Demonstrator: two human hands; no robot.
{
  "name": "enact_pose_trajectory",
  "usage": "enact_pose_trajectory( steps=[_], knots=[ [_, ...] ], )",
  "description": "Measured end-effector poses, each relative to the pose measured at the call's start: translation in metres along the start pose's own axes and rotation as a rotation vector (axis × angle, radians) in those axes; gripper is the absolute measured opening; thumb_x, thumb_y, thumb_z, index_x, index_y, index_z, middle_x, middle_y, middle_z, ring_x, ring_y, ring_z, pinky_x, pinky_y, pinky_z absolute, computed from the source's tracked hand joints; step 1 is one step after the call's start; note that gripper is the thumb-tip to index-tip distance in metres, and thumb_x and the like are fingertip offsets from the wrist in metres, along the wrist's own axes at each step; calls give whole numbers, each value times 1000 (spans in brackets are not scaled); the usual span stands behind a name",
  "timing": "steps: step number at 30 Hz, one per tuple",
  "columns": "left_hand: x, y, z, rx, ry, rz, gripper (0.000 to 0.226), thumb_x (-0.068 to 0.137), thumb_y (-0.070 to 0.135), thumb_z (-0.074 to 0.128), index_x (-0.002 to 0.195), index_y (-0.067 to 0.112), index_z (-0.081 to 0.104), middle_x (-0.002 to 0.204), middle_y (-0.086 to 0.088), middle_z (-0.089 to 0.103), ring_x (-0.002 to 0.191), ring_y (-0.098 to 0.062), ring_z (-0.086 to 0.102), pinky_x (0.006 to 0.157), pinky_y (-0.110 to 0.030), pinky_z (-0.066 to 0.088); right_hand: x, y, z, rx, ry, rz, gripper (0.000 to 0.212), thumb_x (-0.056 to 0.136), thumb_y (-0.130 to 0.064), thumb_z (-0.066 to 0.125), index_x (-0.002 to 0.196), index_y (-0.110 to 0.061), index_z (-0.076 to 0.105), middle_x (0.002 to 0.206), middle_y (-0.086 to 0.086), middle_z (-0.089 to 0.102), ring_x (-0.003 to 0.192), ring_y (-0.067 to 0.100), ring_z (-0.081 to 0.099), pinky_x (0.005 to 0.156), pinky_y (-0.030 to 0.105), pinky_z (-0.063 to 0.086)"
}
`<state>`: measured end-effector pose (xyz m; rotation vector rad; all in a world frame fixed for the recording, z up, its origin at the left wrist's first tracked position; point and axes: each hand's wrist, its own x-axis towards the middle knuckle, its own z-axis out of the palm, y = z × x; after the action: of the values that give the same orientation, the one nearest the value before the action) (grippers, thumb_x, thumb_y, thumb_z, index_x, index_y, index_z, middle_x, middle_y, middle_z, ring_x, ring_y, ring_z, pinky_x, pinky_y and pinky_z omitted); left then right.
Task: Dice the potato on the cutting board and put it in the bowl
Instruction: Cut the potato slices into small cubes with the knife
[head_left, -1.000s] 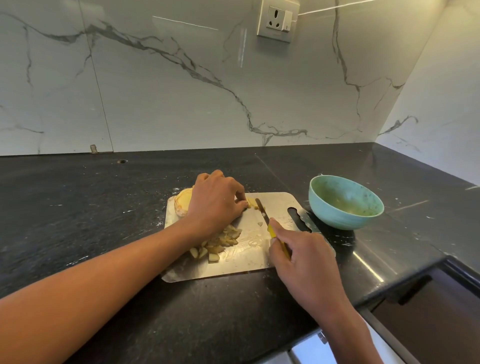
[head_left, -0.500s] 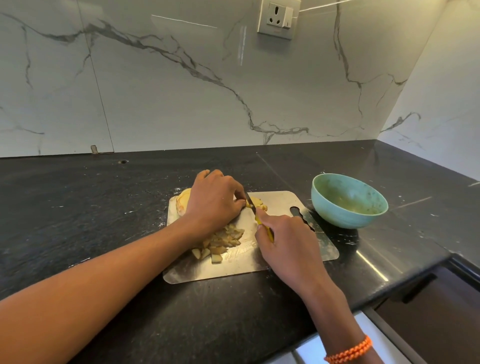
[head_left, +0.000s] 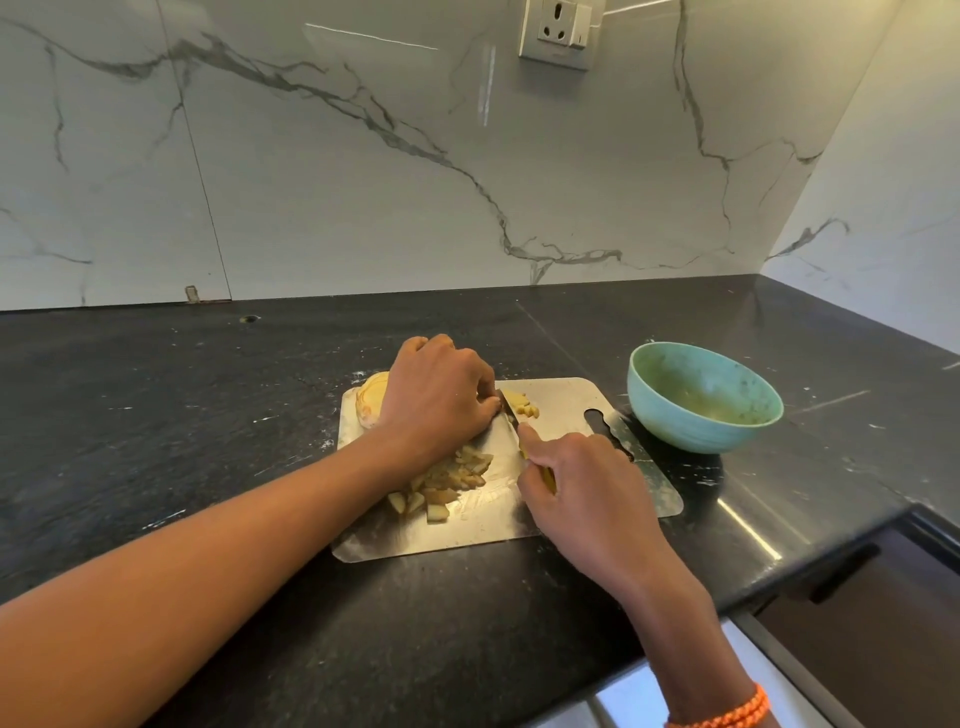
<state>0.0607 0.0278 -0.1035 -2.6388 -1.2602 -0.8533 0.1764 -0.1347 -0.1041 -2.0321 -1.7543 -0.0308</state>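
A black, white-flecked polished stone countertop (head_left: 156, 415) fills the lower half of the view and turns a corner at about two o'clock, backed by glossy white marble-look wall panels with grey veins (head_left: 337, 182). A white wall socket with a switch (head_left: 561, 31) sits on the panel at twelve o'clock. Near the counter's middle lies a thin rectangular steel cutting board with a slot handle (head_left: 571, 400). On it, the left hand (head_left: 436, 400) curls its fingers over the pale yellow potato (head_left: 371, 397), whose uncut part shows at the board's ten o'clock corner. The right hand (head_left: 582, 483) grips the yellow handle of a small knife (head_left: 511, 415), forefinger stretched along the spine, the blade standing just beside the left fingertips. A few fresh potato cubes (head_left: 522, 405) lie on the far side of the blade, and a larger heap of diced potato pieces (head_left: 447, 478) sits beneath the left wrist, toward the board's seven o'clock side. A round light-teal bowl (head_left: 675, 415) stands on the counter at the board's two o'clock, close beside the slot; whether it touches the board is unclear. An orange beaded bracelet (head_left: 727, 714) circles the right wrist. A dark brown cabinet front (head_left: 883, 623) shows below the counter edge at four o'clock.
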Motion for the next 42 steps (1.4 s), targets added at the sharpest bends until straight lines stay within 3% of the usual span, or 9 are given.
enact_pose_trajectory(
  steps=[5, 11, 16, 19, 22, 31, 35, 42],
  knots=[
    [-1, 1, 0, 13, 2, -22, 21, 93, 55, 72, 101, 37, 81, 100, 11, 74, 105, -11, 58, 110, -39, 40, -21, 8, -3, 23, 28, -25, 47, 103, -36, 51, 150, -35, 48, 84, -12, 68, 72, 8, 57, 63, 31, 48],
    [0, -1, -2, -18, -17, -28, 21, 94, 53, 72, 103, 36, 81, 107, 11, 75, 113, -12, 59, 120, -44, 32, -29, 8, -3, 99, 114, -8, 43, 102, -35, 55, 146, -34, 54, 63, -16, 58, 57, 7, 50, 52, 19, 28],
    [5, -8, -4, -97, 31, -70, 15, 94, 44, 75, 100, 33, 83, 96, 11, 77, 98, -11, 62, 124, -46, 31, -12, 4, 0, 164, 207, 37, 40, 102, -31, 58, 142, -31, 57, 53, -14, 52, 50, 11, 47, 49, 20, 28],
    [7, -13, -4, -86, 46, -96, 15, 95, 42, 75, 101, 32, 83, 94, 10, 76, 91, -6, 49, 119, -44, 37, 1, 1, 5, 136, 170, 21, 41, 103, -33, 54, 144, -33, 56, 56, -15, 51, 52, 8, 44, 50, 23, 30],
    [6, -14, -1, -66, 21, -102, 16, 96, 41, 73, 107, 33, 82, 100, 7, 75, 94, -7, 43, 113, -42, 42, 8, 0, 7, 93, 110, 1, 43, 104, -37, 51, 146, -35, 53, 68, -13, 63, 59, 7, 48, 53, 25, 32],
    [4, -12, 3, -43, -21, -90, 19, 96, 42, 72, 109, 33, 81, 106, 8, 75, 108, -11, 55, 118, -45, 40, 6, -2, 6, 44, 74, 1, 43, 104, -39, 49, 147, -37, 50, 73, -13, 65, 63, 8, 52, 54, 27, 36],
    [3, -12, 5, -54, -25, -77, 19, 95, 45, 70, 105, 33, 81, 100, 9, 75, 105, -11, 56, 116, -46, 41, 7, -4, 3, 2, 14, 8, 44, 104, -37, 48, 148, -35, 50, 84, -9, 68, 75, 11, 57, 62, 36, 48],
    [3, -10, 3, -36, -25, -48, 19, 92, 51, 71, 96, 34, 80, 97, 11, 73, 105, -10, 56, 112, -44, 43, 7, -4, 3, -2, -26, -3, 47, 105, -39, 46, 151, -37, 45, 93, -8, 68, 83, 12, 58, 72, 38, 52]
  ],
)
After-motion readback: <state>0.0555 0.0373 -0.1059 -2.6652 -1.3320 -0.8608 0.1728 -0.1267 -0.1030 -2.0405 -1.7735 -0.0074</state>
